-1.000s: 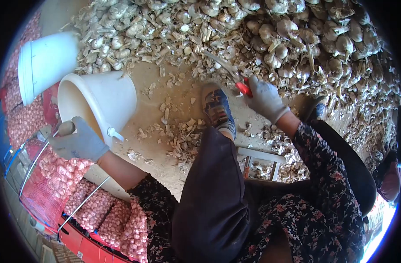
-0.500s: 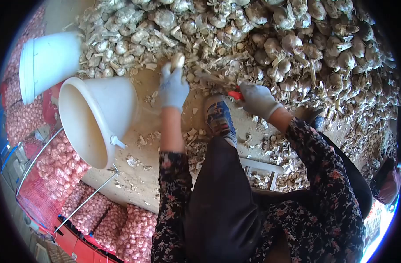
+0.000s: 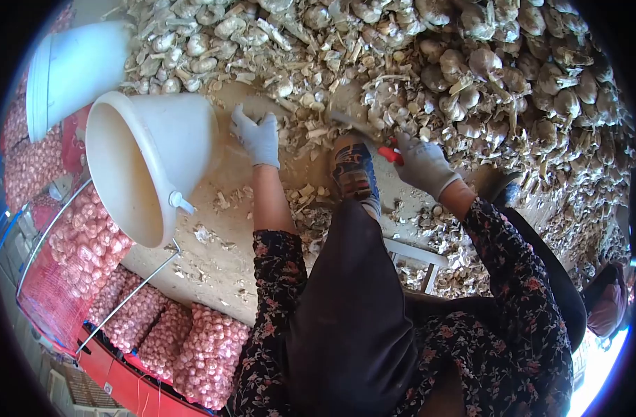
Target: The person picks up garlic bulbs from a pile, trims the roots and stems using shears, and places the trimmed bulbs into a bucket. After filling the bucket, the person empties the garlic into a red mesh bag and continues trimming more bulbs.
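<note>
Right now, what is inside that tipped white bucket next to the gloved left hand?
The tipped white bucket shows only a bare, pale inner wall as far as the view reaches. Its bottom is turned away and cannot be seen. The left hand rests on the ground beside it.

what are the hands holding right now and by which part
The right hand holds shears by their red handles, blades pointing at the garlic pile. The left hand is spread open over the ground, holding nothing.

Grey-white knit gloves on left hand [image 3: 257, 137] and right hand [image 3: 420, 164]; dark floral sleeves; dark apron; patterned shoe.
</note>
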